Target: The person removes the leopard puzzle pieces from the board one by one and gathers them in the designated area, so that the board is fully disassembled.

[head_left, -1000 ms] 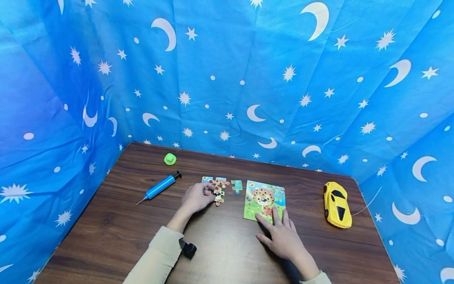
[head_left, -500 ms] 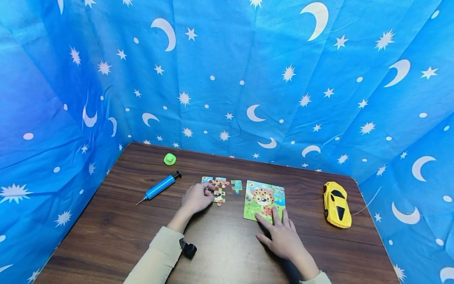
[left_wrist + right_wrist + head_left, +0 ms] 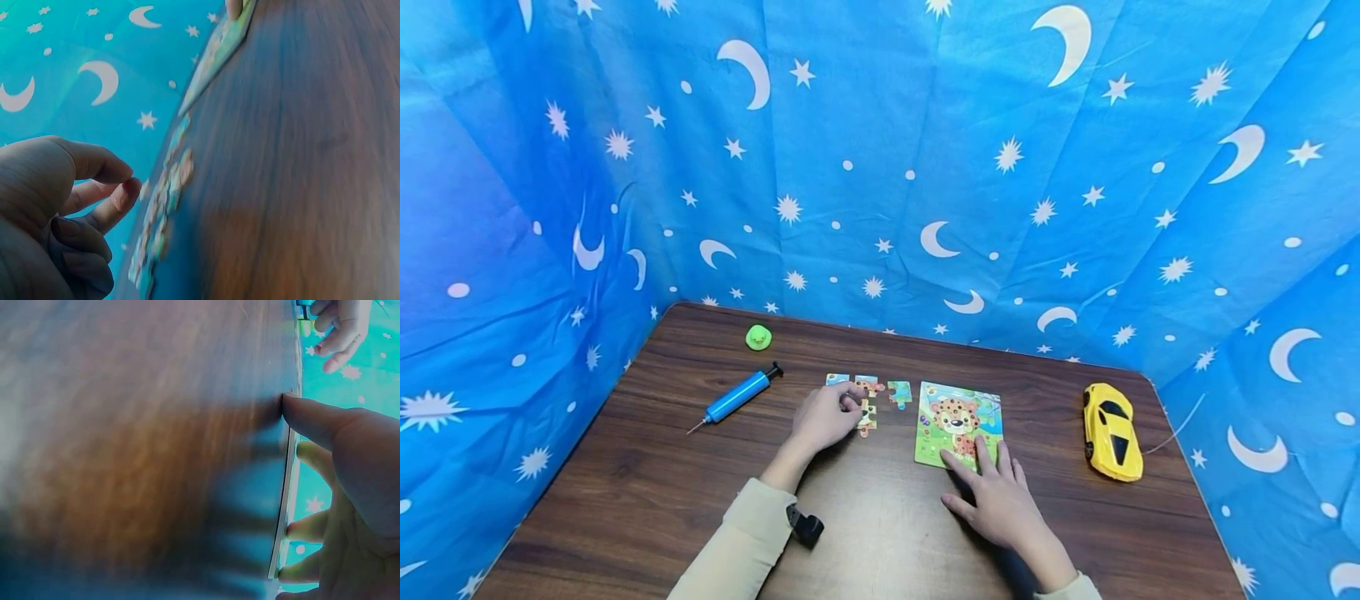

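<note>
My left hand (image 3: 826,418) lies over a cluster of loose puzzle pieces (image 3: 867,413) on the wooden table (image 3: 647,467). Its curled fingertips (image 3: 852,399) reach the pieces. In the left wrist view the left hand (image 3: 75,206) has thumb and fingers bent beside the row of pieces (image 3: 164,212), with nothing visible between them. A single piece (image 3: 900,392) lies apart to the right. My right hand (image 3: 996,496) rests flat with straight fingers on the near edge of the leopard puzzle board (image 3: 958,417). The right wrist view shows the board's thin edge (image 3: 284,506) under that hand (image 3: 353,487).
A blue hand pump (image 3: 737,397) lies left of the pieces, with a small green duck (image 3: 759,336) behind it. A yellow toy car (image 3: 1111,432) sits near the table's right edge. Blue star-and-moon cloth (image 3: 880,167) closes in the back and both sides.
My left hand has slid slightly right, covering more of the loose pieces. The right hand and the board have stayed put.
</note>
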Demonstrator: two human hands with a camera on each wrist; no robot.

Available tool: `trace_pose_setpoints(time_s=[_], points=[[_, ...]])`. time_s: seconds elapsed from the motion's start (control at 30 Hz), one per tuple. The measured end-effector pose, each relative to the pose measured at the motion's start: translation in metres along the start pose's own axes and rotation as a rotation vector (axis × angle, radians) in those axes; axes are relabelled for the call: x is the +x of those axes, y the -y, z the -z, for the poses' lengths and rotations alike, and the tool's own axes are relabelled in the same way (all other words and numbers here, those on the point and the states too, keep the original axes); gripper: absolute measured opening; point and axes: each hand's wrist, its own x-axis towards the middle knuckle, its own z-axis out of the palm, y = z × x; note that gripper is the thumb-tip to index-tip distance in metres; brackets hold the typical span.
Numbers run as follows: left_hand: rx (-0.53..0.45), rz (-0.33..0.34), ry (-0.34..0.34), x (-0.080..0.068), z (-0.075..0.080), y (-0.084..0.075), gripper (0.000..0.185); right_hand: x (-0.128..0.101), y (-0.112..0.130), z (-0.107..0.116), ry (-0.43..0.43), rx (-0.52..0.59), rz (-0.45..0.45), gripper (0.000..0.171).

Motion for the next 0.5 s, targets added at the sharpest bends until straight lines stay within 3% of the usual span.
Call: trace_pose_setpoints(time_s=[0.2, 0.5], points=[[-0.021, -0.101, 0.036, 0.004, -0.015, -0.025, 0.019, -0.008, -0.009, 0.000, -0.035, -0.002, -0.026, 0.070], [-0.039, -0.175, 0.136, 0.012, -0.050, -0.058, 0.022, -0.020, -0.020, -0.006, -0.021, 0.016, -0.044, 0.067]])
